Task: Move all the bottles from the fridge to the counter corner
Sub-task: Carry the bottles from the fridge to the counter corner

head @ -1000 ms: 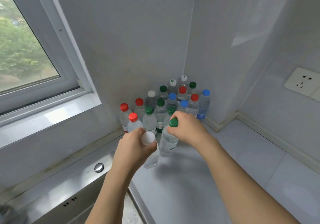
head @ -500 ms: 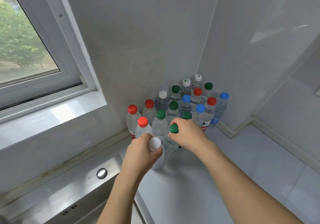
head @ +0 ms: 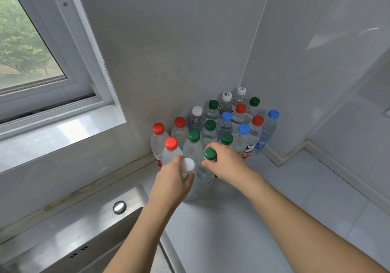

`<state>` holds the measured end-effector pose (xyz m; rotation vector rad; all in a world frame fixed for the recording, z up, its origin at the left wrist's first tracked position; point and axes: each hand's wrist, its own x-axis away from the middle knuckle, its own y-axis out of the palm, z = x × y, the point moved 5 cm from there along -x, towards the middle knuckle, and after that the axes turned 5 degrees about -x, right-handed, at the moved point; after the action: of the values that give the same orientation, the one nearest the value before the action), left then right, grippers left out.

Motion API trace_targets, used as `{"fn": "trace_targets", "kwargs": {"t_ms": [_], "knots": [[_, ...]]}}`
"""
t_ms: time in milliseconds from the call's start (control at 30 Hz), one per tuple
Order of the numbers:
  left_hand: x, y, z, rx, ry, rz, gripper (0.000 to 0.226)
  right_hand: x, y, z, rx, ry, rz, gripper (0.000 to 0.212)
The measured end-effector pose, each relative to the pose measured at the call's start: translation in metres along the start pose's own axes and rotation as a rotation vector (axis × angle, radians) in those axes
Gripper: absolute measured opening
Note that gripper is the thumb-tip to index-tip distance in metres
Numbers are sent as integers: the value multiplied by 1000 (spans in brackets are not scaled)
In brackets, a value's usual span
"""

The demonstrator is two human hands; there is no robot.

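Note:
Several clear plastic bottles (head: 225, 125) with red, green, blue and white caps stand packed in the counter corner against the grey walls. At the front of the cluster my left hand (head: 171, 182) grips the neck of a white-capped bottle (head: 187, 165). Right beside it my right hand (head: 228, 163) grips the neck of a green-capped bottle (head: 210, 154). Both bottles stand upright, their bases on the white counter (head: 253, 220), touching the cluster.
A stainless steel sink (head: 84, 241) with a round plug knob (head: 119, 207) lies at the lower left, next to my left arm. A window (head: 31, 47) and its sill are on the left wall. Bare counter stretches to the right.
Both hands have moved the two bottles forward and down into the front of the cluster; the tilted bottles now stand upright on the counter. The camera has shifted closer.

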<state>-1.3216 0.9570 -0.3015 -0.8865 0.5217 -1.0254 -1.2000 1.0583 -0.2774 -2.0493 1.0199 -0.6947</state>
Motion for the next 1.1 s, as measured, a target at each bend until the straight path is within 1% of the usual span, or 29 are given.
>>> {"fn": "trace_targets", "kwargs": {"t_ms": [167,233,333,400,467,533,667,733,800,933,1100], "knots": [[5,0,2,7,-27,-10,31,2,2,-1,44,18,-16,38],[6,-1,5,-22,-30,-25,32,6,0,-2,80,13,-32,47],[13,-10,14,-126,21,-30,46,22,-10,0,83,4,-16,67],[18,-18,21,-165,65,38,53,33,-18,4,46,13,6,73],[23,-26,37,-199,141,129,55,47,-28,11,27,18,24,73],[26,-30,59,-238,252,183,56,60,-39,17,20,4,44,68],[25,-22,109,-309,490,196,55,85,-65,34,15,-1,124,64],[21,-7,130,-350,569,186,55,98,-80,51,23,16,161,64],[20,15,156,-368,639,144,55,116,-97,77,60,84,198,68],[28,61,204,-406,726,-17,62,161,-127,130,92,244,245,71],[69,105,287,-415,890,-94,61,243,-164,188,73,419,337,74]]}}
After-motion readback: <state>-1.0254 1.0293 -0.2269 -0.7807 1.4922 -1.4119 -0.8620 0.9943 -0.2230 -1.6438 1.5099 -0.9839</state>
